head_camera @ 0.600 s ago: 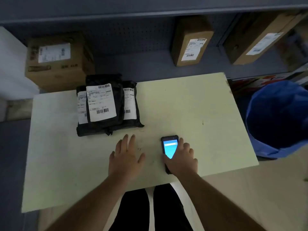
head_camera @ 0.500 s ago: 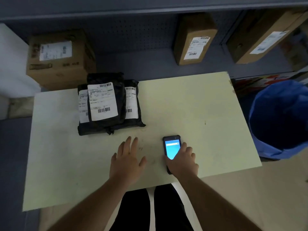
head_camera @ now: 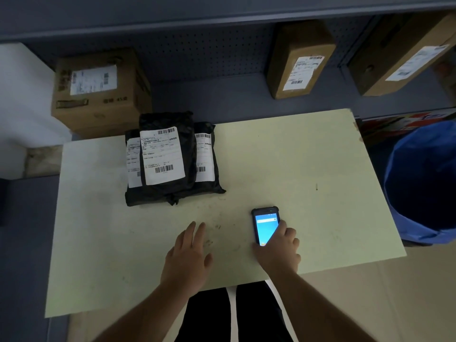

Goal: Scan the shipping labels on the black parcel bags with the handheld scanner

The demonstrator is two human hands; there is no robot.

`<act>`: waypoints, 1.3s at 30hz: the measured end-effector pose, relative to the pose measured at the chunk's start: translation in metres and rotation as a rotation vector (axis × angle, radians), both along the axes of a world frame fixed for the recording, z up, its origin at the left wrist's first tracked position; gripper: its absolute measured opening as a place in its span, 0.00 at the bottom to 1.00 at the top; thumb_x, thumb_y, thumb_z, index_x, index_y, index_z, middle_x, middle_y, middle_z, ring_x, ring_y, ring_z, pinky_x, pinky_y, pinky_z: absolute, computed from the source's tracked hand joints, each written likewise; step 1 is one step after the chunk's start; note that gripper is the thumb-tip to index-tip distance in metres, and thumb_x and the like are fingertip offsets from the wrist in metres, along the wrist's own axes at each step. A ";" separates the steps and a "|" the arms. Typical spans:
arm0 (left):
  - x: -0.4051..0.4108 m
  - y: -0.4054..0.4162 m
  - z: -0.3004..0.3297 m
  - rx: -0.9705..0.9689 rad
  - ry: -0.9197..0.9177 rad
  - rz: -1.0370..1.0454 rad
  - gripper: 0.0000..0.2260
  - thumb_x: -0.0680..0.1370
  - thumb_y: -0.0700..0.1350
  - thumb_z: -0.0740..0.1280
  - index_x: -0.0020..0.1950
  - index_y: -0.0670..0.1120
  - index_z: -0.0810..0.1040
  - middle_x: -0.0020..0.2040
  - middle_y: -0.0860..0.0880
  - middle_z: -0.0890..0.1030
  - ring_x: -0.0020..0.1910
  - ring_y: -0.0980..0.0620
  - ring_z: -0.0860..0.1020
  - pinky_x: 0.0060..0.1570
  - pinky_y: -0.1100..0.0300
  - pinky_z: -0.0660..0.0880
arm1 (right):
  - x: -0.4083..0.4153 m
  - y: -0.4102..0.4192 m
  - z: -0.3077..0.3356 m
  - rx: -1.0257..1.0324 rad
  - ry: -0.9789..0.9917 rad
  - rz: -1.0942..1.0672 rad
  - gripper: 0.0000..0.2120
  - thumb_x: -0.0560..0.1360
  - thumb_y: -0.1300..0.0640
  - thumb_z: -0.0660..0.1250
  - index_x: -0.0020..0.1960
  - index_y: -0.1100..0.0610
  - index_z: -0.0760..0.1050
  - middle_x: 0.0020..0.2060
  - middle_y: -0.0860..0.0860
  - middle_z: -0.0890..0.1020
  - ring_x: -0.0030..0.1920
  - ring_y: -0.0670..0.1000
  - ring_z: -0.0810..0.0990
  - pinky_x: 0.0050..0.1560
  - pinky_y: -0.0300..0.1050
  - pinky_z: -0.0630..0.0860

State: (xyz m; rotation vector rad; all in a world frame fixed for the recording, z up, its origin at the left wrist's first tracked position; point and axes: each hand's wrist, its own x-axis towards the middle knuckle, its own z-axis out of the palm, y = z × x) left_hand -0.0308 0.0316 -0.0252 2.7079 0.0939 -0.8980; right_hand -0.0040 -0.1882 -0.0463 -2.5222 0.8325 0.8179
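A stack of black parcel bags with white shipping labels lies at the back left of the pale table; the top bag's label faces up. The handheld scanner, black with a lit blue screen, lies flat on the table near the front edge. My right hand covers the scanner's lower end, its fingers curled around the casing. My left hand rests flat on the table, fingers apart, holding nothing, a short way in front of the bags.
A grey shelf behind the table carries a cardboard box at the left and two more boxes at the right. A blue bin stands beside the table's right edge.
My right hand has closed further around the scanner's lower end. The left hand and the bags stay put; the view shifted slightly.
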 end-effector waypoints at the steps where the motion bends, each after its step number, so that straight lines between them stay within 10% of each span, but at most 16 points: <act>1: 0.000 0.000 0.000 -0.005 0.003 -0.002 0.35 0.84 0.56 0.58 0.86 0.54 0.41 0.86 0.51 0.44 0.85 0.48 0.51 0.78 0.48 0.63 | 0.000 -0.001 0.000 0.004 0.006 -0.001 0.45 0.73 0.44 0.76 0.80 0.54 0.56 0.69 0.54 0.70 0.68 0.58 0.72 0.61 0.59 0.77; 20: 0.063 0.028 0.062 -0.135 -0.297 0.008 0.32 0.82 0.51 0.62 0.85 0.49 0.56 0.84 0.49 0.58 0.82 0.47 0.61 0.76 0.50 0.66 | 0.078 0.011 0.064 0.309 -0.134 -0.018 0.39 0.68 0.55 0.80 0.73 0.57 0.66 0.58 0.51 0.72 0.54 0.55 0.78 0.50 0.54 0.86; 29: 0.124 0.078 0.071 -0.194 -0.446 0.580 0.28 0.80 0.49 0.69 0.79 0.45 0.68 0.74 0.43 0.71 0.71 0.40 0.72 0.67 0.40 0.75 | 0.118 0.042 0.105 0.422 -0.206 0.053 0.31 0.65 0.53 0.78 0.61 0.48 0.65 0.50 0.51 0.79 0.45 0.53 0.84 0.40 0.52 0.84; 39: 0.190 0.095 0.061 -0.266 -0.186 0.853 0.37 0.80 0.58 0.68 0.83 0.42 0.60 0.77 0.39 0.67 0.74 0.36 0.70 0.70 0.41 0.71 | 0.129 0.064 0.123 0.503 -0.154 0.159 0.40 0.64 0.52 0.77 0.74 0.50 0.66 0.49 0.53 0.80 0.33 0.52 0.81 0.30 0.44 0.77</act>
